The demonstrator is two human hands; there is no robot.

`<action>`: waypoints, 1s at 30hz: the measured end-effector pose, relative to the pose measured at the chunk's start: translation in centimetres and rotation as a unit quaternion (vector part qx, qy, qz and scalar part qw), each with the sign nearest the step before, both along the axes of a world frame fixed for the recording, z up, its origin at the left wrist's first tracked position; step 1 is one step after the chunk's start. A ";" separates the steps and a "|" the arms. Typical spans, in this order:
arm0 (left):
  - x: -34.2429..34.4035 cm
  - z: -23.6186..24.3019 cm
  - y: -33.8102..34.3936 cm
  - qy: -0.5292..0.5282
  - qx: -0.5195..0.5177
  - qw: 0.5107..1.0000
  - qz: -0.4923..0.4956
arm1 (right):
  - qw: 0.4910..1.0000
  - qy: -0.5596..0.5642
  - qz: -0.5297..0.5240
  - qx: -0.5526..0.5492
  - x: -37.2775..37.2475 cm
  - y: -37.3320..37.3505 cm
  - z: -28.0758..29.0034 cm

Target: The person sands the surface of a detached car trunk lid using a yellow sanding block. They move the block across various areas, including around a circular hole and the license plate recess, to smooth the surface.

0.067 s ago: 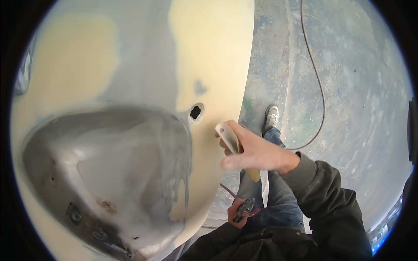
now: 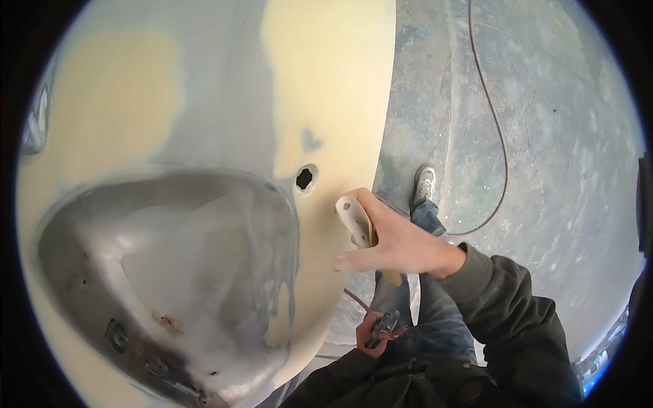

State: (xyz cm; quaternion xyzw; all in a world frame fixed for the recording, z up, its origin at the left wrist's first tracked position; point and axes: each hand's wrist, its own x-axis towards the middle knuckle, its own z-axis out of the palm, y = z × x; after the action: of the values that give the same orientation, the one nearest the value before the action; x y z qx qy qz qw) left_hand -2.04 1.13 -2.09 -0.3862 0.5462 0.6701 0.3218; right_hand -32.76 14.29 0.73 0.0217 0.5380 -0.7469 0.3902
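My right hand (image 2: 401, 239) is closed around a flat, pale tool with a hole in its end (image 2: 352, 216). Its thumb points left, and a yellowish tip shows below the palm; the kind of tool is unclear. That hand is beside the right edge of a large curved panel (image 2: 333, 81) with grey and cream patches. Lower down, near my thighs, my left hand (image 2: 368, 333) grips a small metal air gun (image 2: 383, 328) with a reddish hose. The panel has a jagged round hole (image 2: 305, 179) and a deep grey recess (image 2: 183, 265).
Worn metal brackets (image 2: 117, 334) and rusty spots line the recess's lower left. A brown hose (image 2: 500, 129) loops across the stained grey floor (image 2: 558, 170) on the right. My shoe (image 2: 424, 182) stands on that floor by the panel's edge.
My right thumb has shifted slightly left. The pale tool has turned a little in the hand, and less of its yellowish tip shows. My left hand looks unmoved.
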 end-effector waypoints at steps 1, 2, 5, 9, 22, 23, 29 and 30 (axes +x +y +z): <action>-0.2 -0.1 0.0 -0.015 0.018 1.000 0.020 | 0.999 0.023 0.005 0.045 0.4 -0.1 -0.3; -1.5 0.6 1.3 -0.004 0.020 0.996 0.082 | 0.991 0.102 -0.012 0.091 0.6 -0.3 -1.0; -1.3 0.4 1.3 0.079 -0.092 0.992 -0.032 | 0.929 0.305 -0.089 0.192 0.5 -0.6 -2.5; 0.0 -0.2 1.1 0.103 -0.113 0.984 -0.086 | 0.789 0.523 -0.143 0.289 -2.1 -1.3 -3.0; 2.9 -2.1 0.0 0.078 -0.087 0.984 -0.131 | 0.897 0.341 -0.232 0.156 0.4 -5.1 -1.0; 3.2 -2.3 0.1 0.062 -0.073 0.989 -0.112 | 0.914 0.293 -0.250 0.129 0.7 -5.7 -0.8; 2.7 -1.5 0.5 0.028 -0.006 0.998 -0.057 | 0.924 0.199 -0.296 0.139 0.5 -7.5 0.8; 2.3 -1.4 0.6 0.031 0.000 0.998 -0.053 | 0.910 0.246 -0.285 0.173 0.4 -7.3 0.6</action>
State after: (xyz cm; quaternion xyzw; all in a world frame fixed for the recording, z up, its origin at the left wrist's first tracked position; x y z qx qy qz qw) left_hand 0.28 1.68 -3.45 -0.3359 0.5758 0.6634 0.3401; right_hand -32.36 6.99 1.31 0.0567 0.7087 -0.7032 0.0060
